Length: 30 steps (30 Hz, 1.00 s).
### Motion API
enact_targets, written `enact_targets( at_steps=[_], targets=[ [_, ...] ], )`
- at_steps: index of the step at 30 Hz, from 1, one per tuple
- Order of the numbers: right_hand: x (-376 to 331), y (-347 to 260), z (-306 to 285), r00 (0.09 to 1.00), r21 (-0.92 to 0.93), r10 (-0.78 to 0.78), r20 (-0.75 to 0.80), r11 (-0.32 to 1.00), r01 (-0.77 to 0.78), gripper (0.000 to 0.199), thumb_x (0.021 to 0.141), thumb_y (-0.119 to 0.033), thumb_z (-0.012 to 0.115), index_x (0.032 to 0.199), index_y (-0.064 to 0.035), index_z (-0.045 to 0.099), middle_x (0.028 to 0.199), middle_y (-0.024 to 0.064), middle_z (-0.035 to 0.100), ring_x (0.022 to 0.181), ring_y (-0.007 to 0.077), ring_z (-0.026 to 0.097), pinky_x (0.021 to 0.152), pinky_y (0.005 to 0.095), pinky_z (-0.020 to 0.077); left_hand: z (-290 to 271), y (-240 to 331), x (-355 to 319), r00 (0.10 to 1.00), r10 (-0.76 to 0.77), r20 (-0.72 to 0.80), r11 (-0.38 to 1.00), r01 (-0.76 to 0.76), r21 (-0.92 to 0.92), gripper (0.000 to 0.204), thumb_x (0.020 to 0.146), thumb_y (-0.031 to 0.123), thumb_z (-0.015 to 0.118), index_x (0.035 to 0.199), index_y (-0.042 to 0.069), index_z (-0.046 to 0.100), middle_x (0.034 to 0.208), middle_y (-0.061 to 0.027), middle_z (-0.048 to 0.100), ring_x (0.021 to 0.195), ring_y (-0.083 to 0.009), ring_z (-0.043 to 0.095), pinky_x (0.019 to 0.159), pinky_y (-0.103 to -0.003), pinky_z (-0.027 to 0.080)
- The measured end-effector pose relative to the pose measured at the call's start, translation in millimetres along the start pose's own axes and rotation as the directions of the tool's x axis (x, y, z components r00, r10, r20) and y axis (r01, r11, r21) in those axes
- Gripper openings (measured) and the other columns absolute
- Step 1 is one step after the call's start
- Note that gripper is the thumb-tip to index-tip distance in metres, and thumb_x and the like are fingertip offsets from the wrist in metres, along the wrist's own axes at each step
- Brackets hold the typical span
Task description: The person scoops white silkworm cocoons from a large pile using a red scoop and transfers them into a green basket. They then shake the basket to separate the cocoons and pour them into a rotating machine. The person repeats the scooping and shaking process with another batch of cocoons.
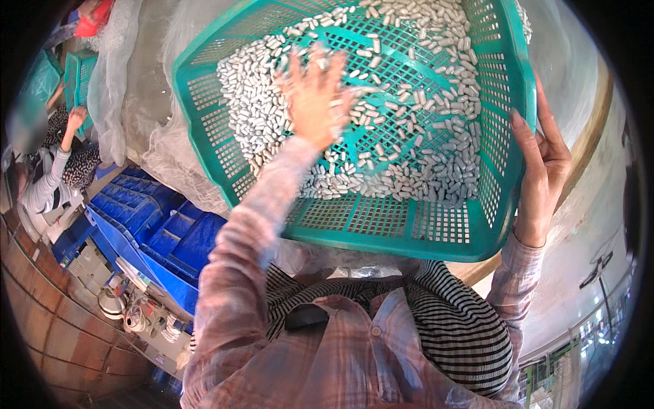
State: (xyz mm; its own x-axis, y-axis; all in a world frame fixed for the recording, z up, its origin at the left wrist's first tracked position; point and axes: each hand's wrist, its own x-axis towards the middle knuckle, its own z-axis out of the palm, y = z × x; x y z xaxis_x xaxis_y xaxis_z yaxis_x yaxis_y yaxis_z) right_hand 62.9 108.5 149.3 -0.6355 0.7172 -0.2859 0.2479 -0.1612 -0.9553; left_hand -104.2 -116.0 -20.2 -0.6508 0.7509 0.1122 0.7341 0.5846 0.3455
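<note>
A green plastic basket [381,247] with slotted walls and floor spans the upper middle, tilted in front of me. Many small, pale grey, capsule-shaped pieces [255,112] lie in it, thickest along the left, right and near sides, thinner in the middle. Over the pieces on the left half, my left hand [315,102] is spread with fingers apart, palm down and smeared by motion; some pieces show against its fingers. My right hand [541,160] grips the basket's right rim from outside, its fingers along the wall.
Blue plastic crates [146,228] stand at my left. Beyond them another person [58,163] holds a green basket [80,85]. Translucent sheeting [180,146] drapes near the left wall of my basket. A kettle [111,303] and other items sit at lower left.
</note>
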Motion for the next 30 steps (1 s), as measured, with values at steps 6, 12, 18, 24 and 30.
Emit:
enact_targets(
  at_steps=[6,12,18,24,30],
  targets=[
    [8,13,-8,1.000,0.006,0.018,0.009,1.000,-0.018,0.048,0.089,-0.001,0.061,0.135,0.0009,0.048,0.104,0.0111,0.069,0.091,0.0094,0.063,0.081,0.0219,0.0498,-8,131,-6,0.894,0.359,0.268,0.886,-0.237,-0.397,0.072,0.084,0.051,0.057,0.146,0.025,0.034,0.156,-0.0060,0.021,0.144,-0.0392,0.012,0.113,-0.063,0.011],
    [32,103,-33,0.996,-0.239,-0.087,-0.015,0.968,0.081,0.040,0.091,-0.013,0.063,0.126,0.0043,0.056,0.099,0.0085,0.070,0.083,0.0067,0.060,0.075,0.0221,0.0484,-74,33,-96,0.717,0.515,0.470,0.856,-0.400,-0.328,0.061,0.081,0.028,0.065,0.139,0.031,0.045,0.151,-0.0020,0.034,0.142,-0.0304,0.024,0.116,-0.055,0.014],
    [32,101,-38,0.934,-0.631,-0.346,0.094,0.705,0.325,0.034,0.094,-0.023,0.057,0.117,0.0020,0.061,0.101,0.0179,0.068,0.078,0.0163,0.063,0.070,0.0301,0.0484,-166,-78,-104,0.963,-0.267,0.027,0.942,0.267,-0.205,0.075,0.065,0.004,0.070,0.136,0.003,0.045,0.136,-0.0191,0.050,0.129,-0.0351,0.043,0.109,-0.043,0.031],
    [29,85,-20,0.876,-0.702,-0.453,0.167,0.569,0.428,0.045,0.096,-0.018,0.052,0.139,-0.0118,0.045,0.116,0.0201,0.063,0.091,0.0283,0.068,0.074,0.0369,0.0506,-160,-123,-143,0.606,-0.544,0.580,0.267,0.781,-0.565,0.097,0.061,-0.006,0.061,0.149,0.003,0.021,0.145,-0.0143,0.040,0.128,-0.0225,0.044,0.107,-0.033,0.035],
    [41,117,-46,0.867,-0.716,-0.478,0.138,0.557,0.421,0.045,0.098,-0.015,0.048,0.142,-0.0134,0.042,0.132,0.0192,0.055,0.117,0.0305,0.057,0.092,0.0363,0.0476,-237,-33,-111,0.922,-0.381,0.070,0.786,0.363,-0.500,0.099,0.058,-0.008,0.058,0.150,0.004,0.022,0.150,-0.0137,0.033,0.138,-0.0222,0.028,0.112,-0.031,0.024]
  ],
)
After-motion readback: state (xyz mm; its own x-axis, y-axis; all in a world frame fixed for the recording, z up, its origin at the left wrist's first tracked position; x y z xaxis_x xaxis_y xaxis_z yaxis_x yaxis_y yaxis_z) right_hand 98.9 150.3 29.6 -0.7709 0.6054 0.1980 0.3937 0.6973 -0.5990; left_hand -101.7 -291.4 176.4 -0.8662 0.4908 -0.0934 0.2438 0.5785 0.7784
